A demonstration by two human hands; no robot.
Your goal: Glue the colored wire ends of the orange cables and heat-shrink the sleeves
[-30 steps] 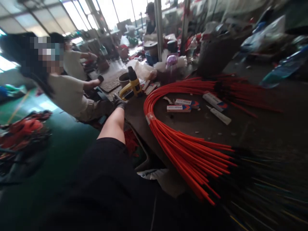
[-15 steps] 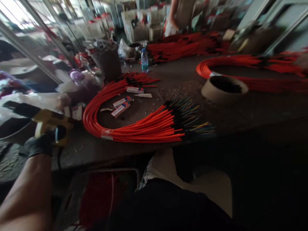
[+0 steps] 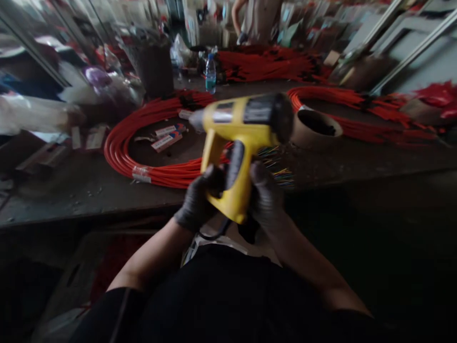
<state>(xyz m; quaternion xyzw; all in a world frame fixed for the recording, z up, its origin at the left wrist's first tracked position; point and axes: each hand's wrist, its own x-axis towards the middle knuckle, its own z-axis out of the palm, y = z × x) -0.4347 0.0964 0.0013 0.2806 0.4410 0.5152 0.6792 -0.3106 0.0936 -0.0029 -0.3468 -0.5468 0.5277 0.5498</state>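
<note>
A yellow heat gun point(image 3: 237, 116) with a black rear end is held up in front of me, its nozzle toward the left. My left hand point(image 3: 202, 195), in a dark glove, grips it at the lower front of the handle. On the handle's right side is my right hand point(image 3: 266, 193), also gloved, its fingers against the tool. Behind the gun a curved bundle of orange cables point(image 3: 117, 147) lies on the table, partly hidden. Thin coloured wires point(image 3: 283, 176) show at its right end. Small white boxes point(image 3: 167, 141) lie inside the curve.
A round tan container point(image 3: 314, 131) stands right of the gun. Farther back are a water bottle point(image 3: 210, 76), a dark bucket point(image 3: 155, 66) and more orange cables point(image 3: 267, 64). Another person point(image 3: 259, 24) is at the far side. Plastic bags point(image 3: 39, 112) lie at the left.
The yellow heat gun has come from the far left to the middle, raised in my left hand. My right hand has entered view and is on it. The camera view has shifted.
</note>
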